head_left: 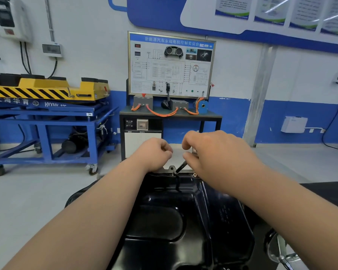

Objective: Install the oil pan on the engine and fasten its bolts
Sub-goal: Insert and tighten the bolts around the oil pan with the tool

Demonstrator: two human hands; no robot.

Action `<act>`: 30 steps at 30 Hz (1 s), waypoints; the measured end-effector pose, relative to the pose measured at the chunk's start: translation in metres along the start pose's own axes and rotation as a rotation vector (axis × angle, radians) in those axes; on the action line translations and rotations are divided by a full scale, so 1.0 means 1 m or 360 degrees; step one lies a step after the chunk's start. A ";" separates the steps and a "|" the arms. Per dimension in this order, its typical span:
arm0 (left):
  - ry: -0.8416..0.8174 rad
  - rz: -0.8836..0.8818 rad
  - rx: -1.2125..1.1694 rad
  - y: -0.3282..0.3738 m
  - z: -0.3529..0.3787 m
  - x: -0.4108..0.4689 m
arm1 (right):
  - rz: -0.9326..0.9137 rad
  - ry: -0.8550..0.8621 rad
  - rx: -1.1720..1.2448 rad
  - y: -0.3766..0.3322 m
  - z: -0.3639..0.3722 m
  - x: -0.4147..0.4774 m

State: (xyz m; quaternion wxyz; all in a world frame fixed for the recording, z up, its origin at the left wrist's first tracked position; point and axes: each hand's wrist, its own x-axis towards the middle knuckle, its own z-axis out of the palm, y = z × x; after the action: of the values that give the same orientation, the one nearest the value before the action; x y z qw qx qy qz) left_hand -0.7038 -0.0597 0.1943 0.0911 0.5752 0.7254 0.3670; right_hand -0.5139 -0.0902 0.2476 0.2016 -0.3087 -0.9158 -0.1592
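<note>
A glossy black oil pan (176, 213) lies upside down on the engine in the lower middle of the head view. My right hand (209, 152) grips a slim dark tool (180, 167) whose tip sits on a bolt at the pan's far flange. A second bolt (195, 175) shows on the flange just to the right. My left hand (154, 152) hovers over the far left of the flange with its fingers curled; whether it holds anything is hidden.
A black training bench with an electrical display board (171, 64) and orange cables stands straight ahead. A blue wheeled lift cart (47, 117) with a yellow top is at the left. A chrome part (277, 250) sticks out at the lower right.
</note>
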 end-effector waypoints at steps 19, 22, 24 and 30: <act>0.0472 0.0674 -0.0134 0.027 -0.001 -0.077 | -0.0026 -0.0341 0.0062 -0.003 -0.040 0.016; 0.0468 0.0754 -0.0061 0.025 0.003 -0.079 | -0.0009 -0.0317 -0.0244 -0.006 -0.052 0.016; 0.0482 0.0794 0.0065 0.024 0.004 -0.079 | -0.0175 -0.0259 -0.0463 -0.009 -0.051 0.019; 0.0459 0.0726 0.0093 0.022 0.003 -0.082 | -0.0341 -0.0132 -0.0503 -0.006 -0.050 0.022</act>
State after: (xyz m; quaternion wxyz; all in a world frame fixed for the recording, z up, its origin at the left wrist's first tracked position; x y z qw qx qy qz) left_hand -0.6589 -0.1306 0.1826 -0.1148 0.6679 0.5928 0.4351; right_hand -0.5202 -0.1049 0.3002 0.0945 -0.2435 -0.9146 -0.3088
